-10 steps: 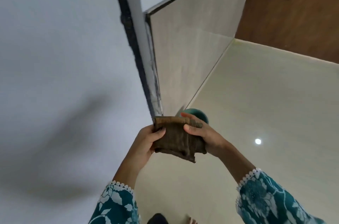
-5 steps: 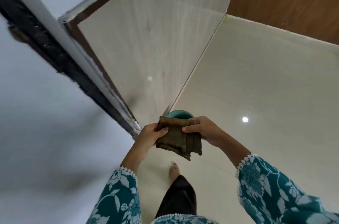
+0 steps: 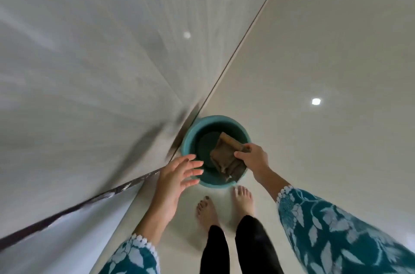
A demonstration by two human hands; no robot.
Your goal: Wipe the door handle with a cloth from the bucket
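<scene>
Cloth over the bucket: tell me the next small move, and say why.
Probably open the right hand and let the cloth drop into the bucket. That hand pinches the folded brown cloth inside the rim, hanging over the dark bottom, while the left hand is spread open and empty beside the bucket. No door handle is in view, so the wiping looks done, though that is a guess.

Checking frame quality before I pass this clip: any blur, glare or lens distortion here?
Head view: motion streaks smear the wall and the left hand; the bucket, brown cloth and right hand read fairly sharp. Two lamp reflections glare on the glossy floor. Wide-angle stretch bends the edges.
</scene>
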